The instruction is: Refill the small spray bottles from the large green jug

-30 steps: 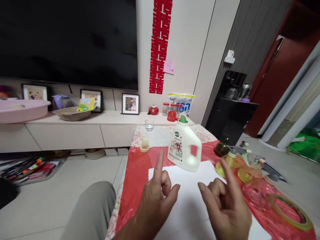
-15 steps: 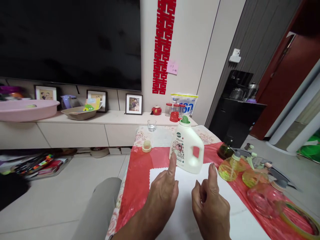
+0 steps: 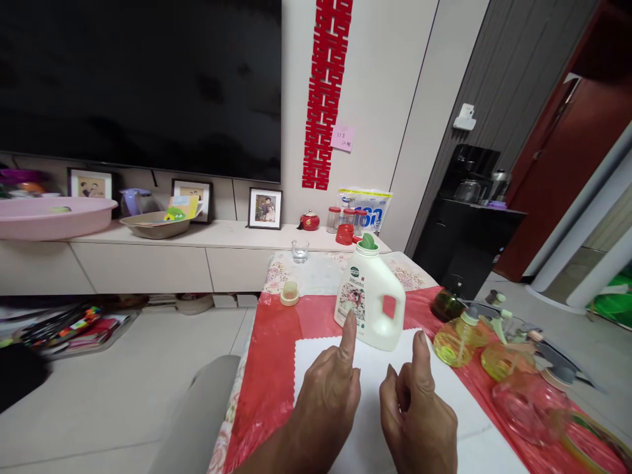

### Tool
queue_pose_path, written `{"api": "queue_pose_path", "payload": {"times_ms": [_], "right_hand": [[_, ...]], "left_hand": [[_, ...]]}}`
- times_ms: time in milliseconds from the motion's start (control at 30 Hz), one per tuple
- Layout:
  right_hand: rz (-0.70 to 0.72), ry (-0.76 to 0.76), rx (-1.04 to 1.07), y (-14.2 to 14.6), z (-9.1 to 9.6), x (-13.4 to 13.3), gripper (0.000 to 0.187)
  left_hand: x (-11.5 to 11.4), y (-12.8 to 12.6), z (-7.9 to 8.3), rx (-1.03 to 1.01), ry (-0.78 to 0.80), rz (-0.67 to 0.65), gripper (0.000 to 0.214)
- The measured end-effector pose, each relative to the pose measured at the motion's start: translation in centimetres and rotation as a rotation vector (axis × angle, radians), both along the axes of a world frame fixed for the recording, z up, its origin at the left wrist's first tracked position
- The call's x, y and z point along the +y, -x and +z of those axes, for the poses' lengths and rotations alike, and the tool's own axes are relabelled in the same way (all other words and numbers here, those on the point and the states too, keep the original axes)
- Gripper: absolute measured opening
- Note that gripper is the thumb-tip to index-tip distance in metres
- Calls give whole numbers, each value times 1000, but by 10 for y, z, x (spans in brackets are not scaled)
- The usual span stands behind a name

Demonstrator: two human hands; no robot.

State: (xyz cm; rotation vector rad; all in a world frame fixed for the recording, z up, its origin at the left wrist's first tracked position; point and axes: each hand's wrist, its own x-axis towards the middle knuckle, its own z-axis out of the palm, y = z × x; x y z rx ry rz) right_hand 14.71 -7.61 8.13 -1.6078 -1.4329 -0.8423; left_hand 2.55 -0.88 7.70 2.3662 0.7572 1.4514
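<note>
A cream-white detergent jug (image 3: 372, 296) with a side handle and a green spout stands upright and uncapped on the table, its flowered label towards me. My left hand (image 3: 330, 388) hovers in front of it, index finger stretched out and the other fingers curled. My right hand (image 3: 419, 405) is a little to the right, its index finger pointing up with the thumb apart. Both hands are empty; in this view the left fingertip overlaps the jug's lower label, and I cannot tell whether it touches. A pale cap (image 3: 289, 293) lies left of the jug.
A white scalloped mat (image 3: 368, 382) lies on red plastic sheeting (image 3: 271, 368). Pump bottles with yellow liquid (image 3: 455, 343) and a pink bottle (image 3: 530, 405) line the right edge, beside a tape roll (image 3: 595, 441). A small glass (image 3: 299, 250) stands at the back.
My left hand has shifted slightly right, closer to my right hand. Both hands keep the same pointing shape. The view has moved slightly; the jug stays in place.
</note>
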Motion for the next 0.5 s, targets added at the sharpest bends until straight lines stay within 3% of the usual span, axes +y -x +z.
{"api": "queue_pose_path", "payload": {"times_ms": [167, 267, 400, 500], "right_hand": [[-23, -8, -11, -2, -1, 1, 70], [-17, 31, 0, -9, 0, 0, 65], [42, 75, 92, -36, -6, -2, 54], [41, 79, 297, -68, -26, 0, 53]], "left_hand": [[3, -2, -6, 71, -37, 31, 85], [21, -3, -5, 103, 21, 0, 94], [79, -7, 9, 23, 183, 8, 109], [134, -16, 27, -31, 410, -113, 126]]}}
